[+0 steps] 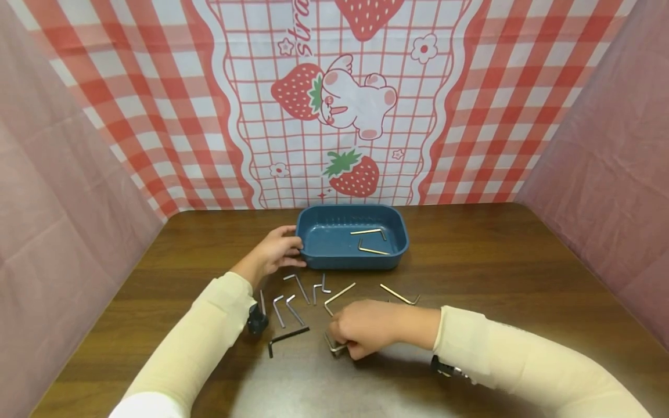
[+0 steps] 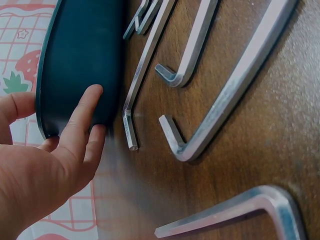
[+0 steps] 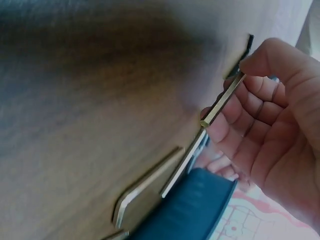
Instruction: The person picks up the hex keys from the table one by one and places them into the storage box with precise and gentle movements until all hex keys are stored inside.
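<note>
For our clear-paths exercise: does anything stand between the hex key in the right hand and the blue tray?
A loose gold hex key lies on the table between the right hand and the blue tray, whose near wall also rises; nothing visible blocks the way above.

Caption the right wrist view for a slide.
Right grip pinches a gold-toned hex key while other hex keys lie on the wooden tabletop near a blue tray.
</note>
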{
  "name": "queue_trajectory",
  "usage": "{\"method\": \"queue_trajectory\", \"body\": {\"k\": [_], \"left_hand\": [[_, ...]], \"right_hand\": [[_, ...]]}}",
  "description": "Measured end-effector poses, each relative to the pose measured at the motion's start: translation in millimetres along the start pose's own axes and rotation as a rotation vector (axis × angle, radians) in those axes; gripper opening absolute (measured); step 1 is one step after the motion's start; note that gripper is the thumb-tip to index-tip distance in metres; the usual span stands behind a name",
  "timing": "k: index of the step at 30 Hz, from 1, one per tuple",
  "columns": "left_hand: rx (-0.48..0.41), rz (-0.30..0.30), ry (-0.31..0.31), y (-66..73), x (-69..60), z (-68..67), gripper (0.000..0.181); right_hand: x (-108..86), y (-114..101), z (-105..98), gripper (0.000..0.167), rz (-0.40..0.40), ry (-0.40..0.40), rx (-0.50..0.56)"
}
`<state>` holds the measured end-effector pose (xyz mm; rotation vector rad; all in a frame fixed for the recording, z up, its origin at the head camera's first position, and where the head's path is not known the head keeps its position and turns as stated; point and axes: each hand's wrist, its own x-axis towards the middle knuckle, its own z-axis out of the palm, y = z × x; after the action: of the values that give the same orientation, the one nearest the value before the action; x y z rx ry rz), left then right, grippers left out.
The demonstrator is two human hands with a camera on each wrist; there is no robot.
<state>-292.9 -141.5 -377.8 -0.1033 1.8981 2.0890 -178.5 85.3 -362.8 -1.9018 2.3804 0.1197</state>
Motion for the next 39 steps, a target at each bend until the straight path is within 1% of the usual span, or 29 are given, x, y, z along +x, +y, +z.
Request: {"method": "queue_trajectory", "body": {"k": [4, 10, 13, 21, 25, 29, 37, 39], "left_hand": [[0.0, 0.002, -0.003, 0.3, -0.6, -0.5, 0.067], [0.003, 0.002, -0.005, 0.8, -0.5, -1.0, 0.067], [0.002, 0.001, -0.007, 0.8, -0.4, -1.3, 0.067], [0.001, -0.001, -0.003, 1.1, -0.4, -1.4, 0.066], [0.005, -0.001, -0.003, 1.7, -0.9, -1.3, 0.067], [0.005, -0.001, -0.007, 1.9, -0.6, -1.4, 0.067], [0.007, -0.004, -0.011, 0.7, 0.2, -1.4, 0.065], [0.008, -0.007, -0.012, 1.1, -0.6, -1.0, 0.065]], "right_hand": [[-4.9, 4, -6, 0.03, 0.038, -0.004, 0.068], [-15.9, 10, -17, 0.028, 0.102, 0.014, 0.058], [-21.6, 15, -24, 0.026, 0.129, 0.023, 0.081], [-34.0, 41, -49, 0.025, 0.168, 0.06, 0.179], [-39.8, 54, -61, 0.025, 0.201, 0.066, 0.201], [-43.2, 66, -68, 0.025, 0.222, 0.067, 0.21], [-44.2, 89, -77, 0.034, 0.296, 0.026, 0.222], [-44.7, 95, -79, 0.035, 0.311, 0.018, 0.223]]}}
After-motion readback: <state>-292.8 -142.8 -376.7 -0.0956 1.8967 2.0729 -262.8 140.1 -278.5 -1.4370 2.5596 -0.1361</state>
